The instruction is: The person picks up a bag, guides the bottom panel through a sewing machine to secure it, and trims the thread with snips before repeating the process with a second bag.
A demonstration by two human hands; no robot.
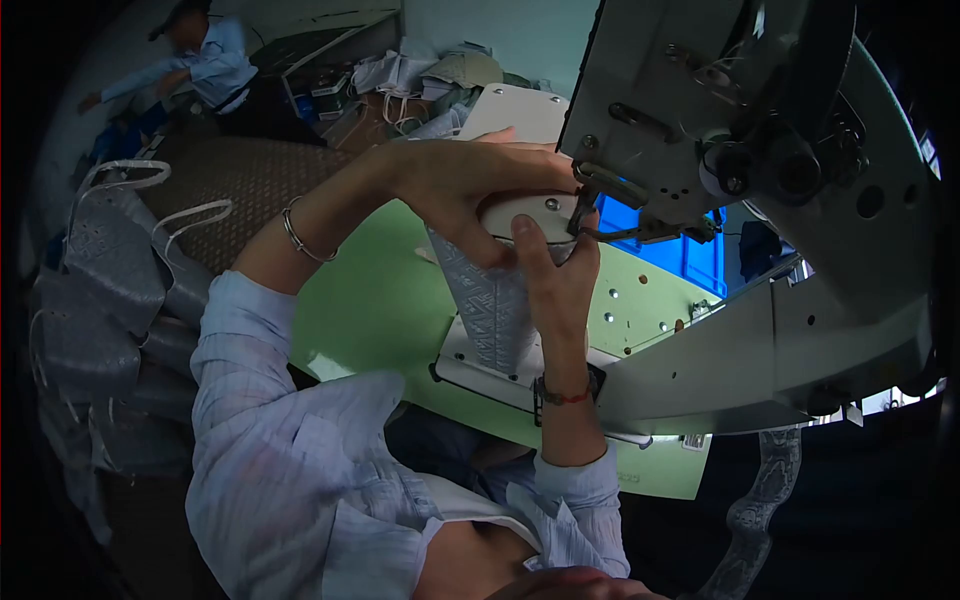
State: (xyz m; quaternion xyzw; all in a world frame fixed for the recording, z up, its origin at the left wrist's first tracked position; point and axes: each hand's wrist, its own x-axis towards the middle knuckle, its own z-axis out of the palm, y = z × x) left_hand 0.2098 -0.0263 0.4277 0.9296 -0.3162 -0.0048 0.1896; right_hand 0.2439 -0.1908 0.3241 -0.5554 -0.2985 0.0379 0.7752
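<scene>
A silver-grey bag panel [485, 310] with an embossed pattern hangs over the narrow end of a sewing machine [690, 130]. My left hand [465, 190] reaches across from the left and curves over the material, its thumb pressing the near side and its fingers stretched toward the presser foot [582, 212]. Close to the foot, my right hand [562, 275] pinches the bag's edge, thumb on top beside the pale machine plate [530, 215]. Its other fingers are partly hidden. The needle point cannot be made out.
Grey bags with white handles [115, 250] are piled on the left. Under the machine lies a green tabletop [370, 290]; a blue crate [680, 250] stands behind it. Further back are heaped goods [440, 80] and another person [215, 65] with arms extended.
</scene>
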